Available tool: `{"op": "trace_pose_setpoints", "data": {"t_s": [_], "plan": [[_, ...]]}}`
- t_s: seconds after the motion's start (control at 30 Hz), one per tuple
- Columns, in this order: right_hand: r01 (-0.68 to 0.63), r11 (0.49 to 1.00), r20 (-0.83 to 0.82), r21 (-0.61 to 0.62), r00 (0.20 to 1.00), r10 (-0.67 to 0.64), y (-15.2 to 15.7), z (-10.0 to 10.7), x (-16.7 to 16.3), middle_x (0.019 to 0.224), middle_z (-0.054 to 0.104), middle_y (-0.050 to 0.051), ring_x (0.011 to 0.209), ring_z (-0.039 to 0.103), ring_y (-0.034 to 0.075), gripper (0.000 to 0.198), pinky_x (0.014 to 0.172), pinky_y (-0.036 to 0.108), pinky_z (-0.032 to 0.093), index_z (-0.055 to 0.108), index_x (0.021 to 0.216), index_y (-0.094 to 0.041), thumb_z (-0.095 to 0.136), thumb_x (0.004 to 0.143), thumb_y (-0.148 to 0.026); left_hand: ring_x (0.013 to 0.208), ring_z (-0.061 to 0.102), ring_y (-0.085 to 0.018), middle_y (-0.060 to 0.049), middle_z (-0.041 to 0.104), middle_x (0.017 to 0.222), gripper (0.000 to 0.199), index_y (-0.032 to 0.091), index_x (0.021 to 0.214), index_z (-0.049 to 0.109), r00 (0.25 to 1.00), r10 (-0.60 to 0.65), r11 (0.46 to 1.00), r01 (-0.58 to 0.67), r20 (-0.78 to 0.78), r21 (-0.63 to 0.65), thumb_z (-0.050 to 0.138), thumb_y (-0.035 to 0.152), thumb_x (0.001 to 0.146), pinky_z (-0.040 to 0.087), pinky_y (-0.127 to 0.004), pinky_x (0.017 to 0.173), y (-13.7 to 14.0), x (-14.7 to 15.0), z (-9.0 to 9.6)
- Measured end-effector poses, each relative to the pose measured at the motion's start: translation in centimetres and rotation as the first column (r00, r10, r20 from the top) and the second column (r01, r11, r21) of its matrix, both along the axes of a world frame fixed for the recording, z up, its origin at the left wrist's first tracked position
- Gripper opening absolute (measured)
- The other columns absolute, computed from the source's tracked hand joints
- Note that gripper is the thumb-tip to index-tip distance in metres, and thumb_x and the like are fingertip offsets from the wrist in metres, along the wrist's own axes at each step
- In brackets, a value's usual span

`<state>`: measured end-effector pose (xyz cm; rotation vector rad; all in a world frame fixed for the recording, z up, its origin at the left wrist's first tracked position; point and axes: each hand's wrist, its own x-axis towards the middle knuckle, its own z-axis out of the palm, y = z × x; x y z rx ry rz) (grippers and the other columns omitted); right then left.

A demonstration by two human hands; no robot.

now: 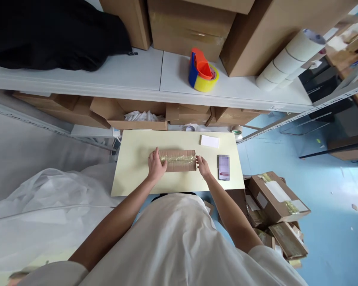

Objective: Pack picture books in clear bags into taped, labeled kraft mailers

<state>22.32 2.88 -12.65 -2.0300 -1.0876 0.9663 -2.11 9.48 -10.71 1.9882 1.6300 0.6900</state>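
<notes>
A long, narrow cardboard box (179, 163) lies crosswise on the pale yellow table (137, 180), with shiny clear tape along its top. My left hand (157, 165) grips its left end, the thumb on top and the fingers around the far side. At the opposite end, my right hand (203, 166) has its bent fingers against the box's edge, where the tape ends. Right of that hand a phone (223, 167) lies with its screen lit. Behind it, near the table's far side, is a small white card or pad (209, 141).
Above the table's far edge runs a grey shelf (131, 77) with a tape dispenser (203, 73), white rolls (289, 59), large cartons (191, 31) and black cloth (53, 35). An open carton (137, 124) stands below. Taped boxes (276, 196) are piled right; white plastic sheeting (53, 210) lies left.
</notes>
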Motion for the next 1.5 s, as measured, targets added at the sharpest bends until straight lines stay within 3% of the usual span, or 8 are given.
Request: {"op": "trace_pose_setpoints", "data": {"t_s": [0.27,0.53,0.83,1.03,1.2,1.33,1.43,1.5], "plan": [[-0.12,0.982,0.313,-0.146,0.936,0.161,4.0,-2.3,7.7,0.14,0.047,0.02,0.132,0.041,0.027,0.045,0.11,0.04,0.032,0.053,0.129,-0.009,0.051,0.084,-0.014,0.125,0.042,-0.033,-0.018,0.048,0.131,0.055,0.014,0.134,0.042,0.982,-0.099,0.993,0.109,-0.163,0.054,0.056,0.029,0.082,0.036,-0.049,0.103,1.0,6.7,2.8],[-0.322,0.913,0.468,-0.251,0.785,0.406,9.2,-5.1,12.5,0.148,0.035,0.022,0.139,0.031,0.032,0.057,0.107,0.052,0.034,0.04,0.136,-0.009,0.053,0.081,-0.004,0.118,0.049,-0.027,-0.014,0.057,0.12,0.036,0.015,0.121,0.051,0.987,-0.146,0.989,0.147,-0.067,0.012,0.052,0.025,0.086,0.037,-0.042,0.103,3.3,13.0,1.7],[-0.445,0.852,0.476,-0.277,0.707,0.524,7.9,-5.8,13.6,0.134,0.051,0.021,0.122,0.051,0.03,0.038,0.092,0.045,0.051,0.054,0.122,-0.013,0.045,0.086,-0.004,0.109,0.053,-0.025,-0.013,0.063,0.108,0.025,0.016,0.106,0.058,0.99,-0.089,0.996,0.089,-0.113,-0.003,0.042,0.027,0.09,0.038,-0.04,0.099,3.7,13.7,-0.2],[-0.536,0.784,0.471,-0.314,0.629,0.618,7.5,-4.8,14.2,0.137,0.049,0.019,0.126,0.047,0.03,0.038,0.086,0.04,0.053,0.055,0.119,-0.012,0.037,0.087,-0.003,0.105,0.056,-0.024,-0.012,0.066,0.104,0.024,0.016,0.101,0.06,0.991,-0.076,0.997,0.076,-0.11,-0.006,0.042,0.028,0.09,0.04,-0.038,0.097,3.7,13.8,0.1],[-0.477,0.837,0.499,-0.268,0.675,0.544,7.0,-3.6,14.1,0.124,0.06,0.019,0.115,0.058,0.029,0.041,0.087,0.038,0.05,0.057,0.118,-0.012,0.033,0.087,-0.001,0.098,0.061,-0.023,-0.01,0.069,0.098,0.023,0.016,0.091,0.063,0.998,-0.035,0.986,0.027,-0.046,-0.163,0.043,0.029,0.09,0.044,-0.036,0.093,4.9,14.7,1.3],[-0.404,0.911,0.526,-0.08,0.759,0.383,6.7,-2.0,12.8,0.129,0.06,0.015,0.12,0.055,0.027,0.04,0.096,0.04,0.047,0.056,0.122,-0.014,0.031,0.09,-0.008,0.106,0.061,-0.023,-0.013,0.068,0.11,0.029,0.013,0.102,0.063,0.995,-0.026,0.949,0.055,0.097,-0.311,0.051,0.036,0.088,0.043,-0.037,0.098,6.3,17.6,2.7],[-0.455,0.884,0.514,0.105,0.786,0.343,6.3,-0.3,11.2,0.135,0.056,0.013,0.128,0.048,0.024,0.042,0.108,0.042,0.037,0.054,0.126,-0.015,0.03,0.092,-0.012,0.096,0.066,-0.021,-0.014,0.068,0.11,0.046,0.012,0.123,0.051,0.962,0.013,0.858,0.13,0.274,-0.496,0.057,0.037,0.085,0.05,-0.036,0.088,6.7,20.1,3.4],[-0.536,0.821,0.477,0.197,0.784,0.397,6.0,0.9,10.4,0.137,0.054,0.013,0.132,0.045,0.024,0.041,0.111,0.044,0.033,0.052,0.129,-0.015,0.033,0.093,-0.018,0.091,0.067,-0.019,-0.012,0.069,0.108,0.048,0.012,0.127,0.048,0.946,0.048,0.853,0.128,0.32,-0.506,0.059,0.027,0.083,0.052,-0.034,0.084,7.0,20.8,3.7]]}}
